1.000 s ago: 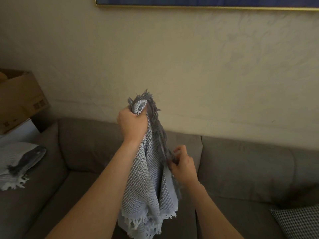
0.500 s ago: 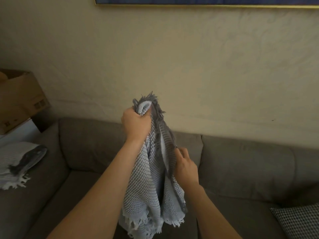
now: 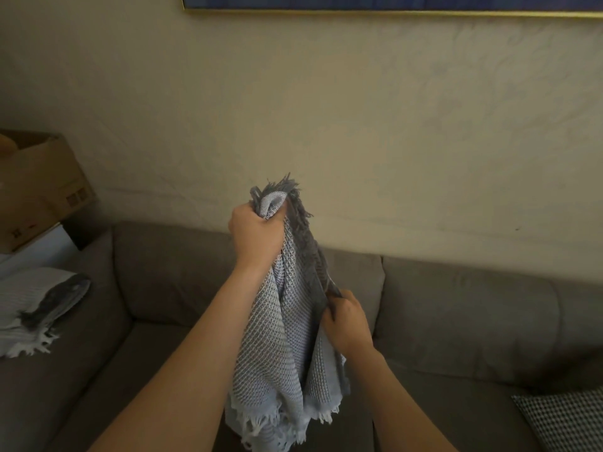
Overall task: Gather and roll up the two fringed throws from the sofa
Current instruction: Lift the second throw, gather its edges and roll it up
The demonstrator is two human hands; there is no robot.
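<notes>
The left hand (image 3: 257, 233) grips the bunched top of the pale-blue waffle-weave fringed throw (image 3: 280, 337), which hangs over the grey sofa (image 3: 456, 305). The right hand (image 3: 347, 324), lower, pinches its dark-grey fringed edge. A second striped fringed throw (image 3: 29, 308) lies far left of both hands.

throws (image 3: 284, 321) (image 3: 39, 305) — 2 | hands (image 3: 256, 233) (image 3: 347, 324) — 2 | sofa (image 3: 456, 305) 1 | box (image 3: 42, 187) 1 | cushion (image 3: 567, 419) 1

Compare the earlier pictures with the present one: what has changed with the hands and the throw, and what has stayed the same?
The right hand, whose fingers were looser a second ago, has closed on the dark fringed edge of the held throw. The left hand drifted slightly right, still gripping the bunched top. Unchanged: the second throw on the sofa, the cardboard box, the checked cushion.
</notes>
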